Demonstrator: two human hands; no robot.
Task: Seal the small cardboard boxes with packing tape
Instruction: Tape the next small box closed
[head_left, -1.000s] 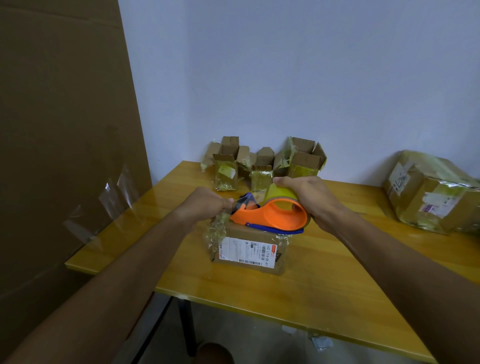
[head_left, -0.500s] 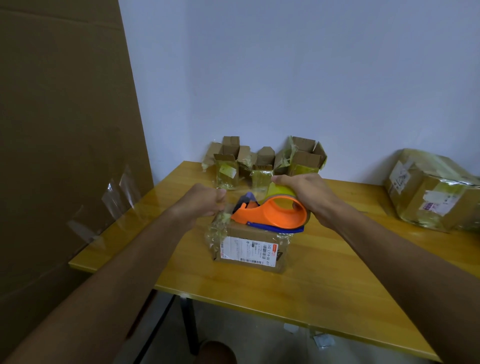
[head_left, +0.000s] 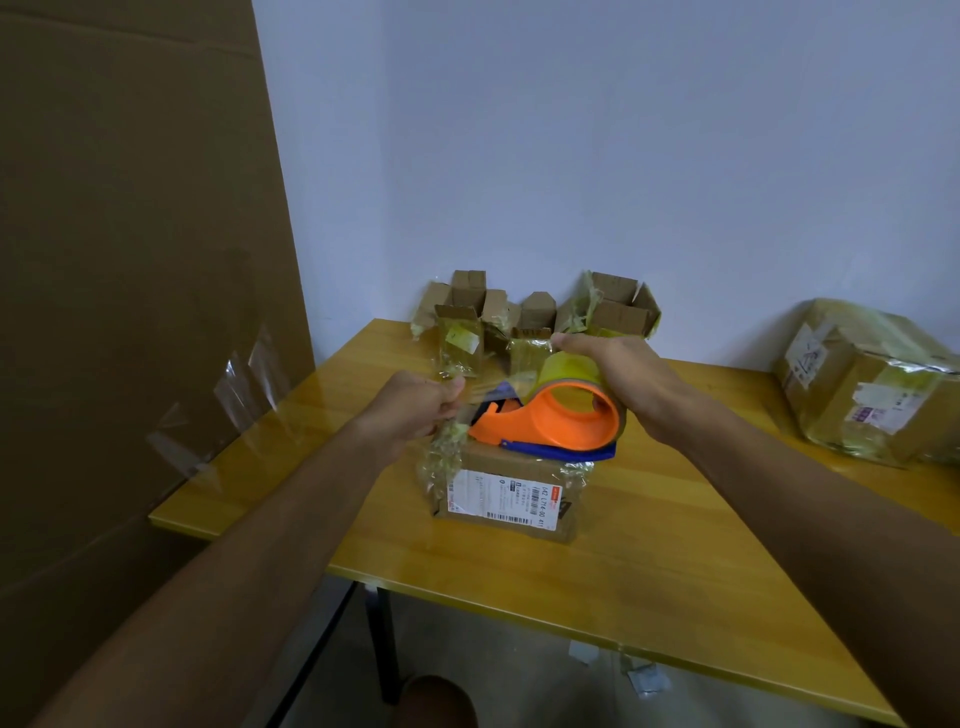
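Two hands are over the table: the left hand (head_left: 415, 410) and the right hand (head_left: 618, 379). One orange tape dispenser (head_left: 550, 421) carries one roll of tape (head_left: 566, 366). One labelled box (head_left: 506, 491) sits near the middle of the one yellow table (head_left: 649, 571). At the far edge stands a huddle of small open boxes (head_left: 535, 322), about five, though they overlap too much to be sure. One big wrapped parcel (head_left: 872, 384) lies far right. One tall cardboard sheet (head_left: 130, 260) stands left.
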